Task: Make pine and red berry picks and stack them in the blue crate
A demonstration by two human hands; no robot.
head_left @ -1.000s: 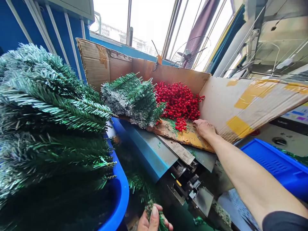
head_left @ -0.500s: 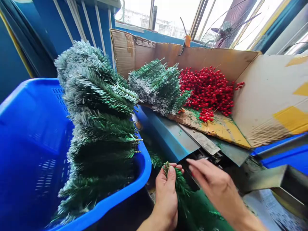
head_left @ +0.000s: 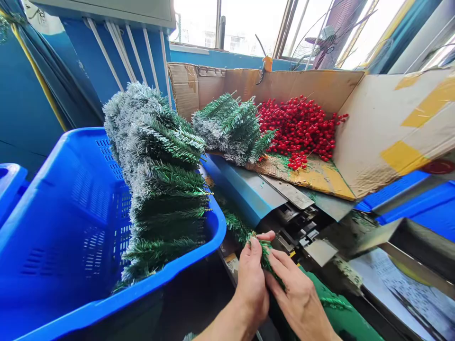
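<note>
Between my two hands is a green artificial pine branch. My left hand pinches its stem end between thumb and fingers. My right hand closes around the needles just below and to the right, touching the left hand. Part of the branch is hidden behind my fingers. Left of my hands, a tall stack of frosted pine branches leans inside a blue plastic basket, stem ends pointing right. Another greenery strand lies just beyond my left hand.
A cut-open cardboard box holds a pile of red berry sprays and more frosted pine branches. Under it sits a metal machine close to my right hand. A metal tray and papers are at right.
My right hand has come left and down, from apart from the branch to closed around it beside my left hand. The camera view has shifted, showing more of the machine.
</note>
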